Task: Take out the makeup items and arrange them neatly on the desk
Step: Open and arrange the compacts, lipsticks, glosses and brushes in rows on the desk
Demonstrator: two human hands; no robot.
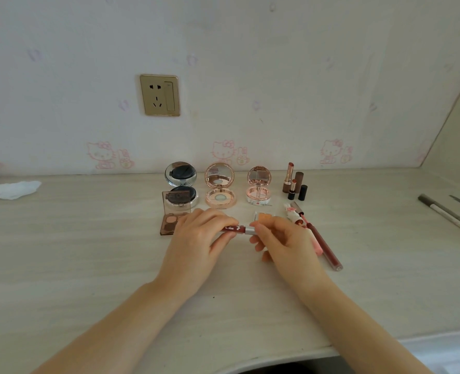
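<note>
Beyond the hands, three round compacts are standing open in a row on the desk (88, 238): a silver cushion compact (180, 182) with a dark puff in its base, a gold-rimmed powder compact (220, 188) showing a pale pan, and a pink compact (259, 185) with a rosy pan, each lid mirror tilted up. Just past the left hand (196, 244), a brown eyeshadow palette (175, 215) is lying open with pans of tan and brown. That hand is pinching the dark red body of a lip gloss tube (237, 229), while the right hand (282, 241) is pinching its silver end, fingers curled, the tube lying level between them just above the desk. Right of the right hand, a long red lip gloss (323, 244) is lying beside it, with upright lipsticks (294, 182) farther beyond.
</note>
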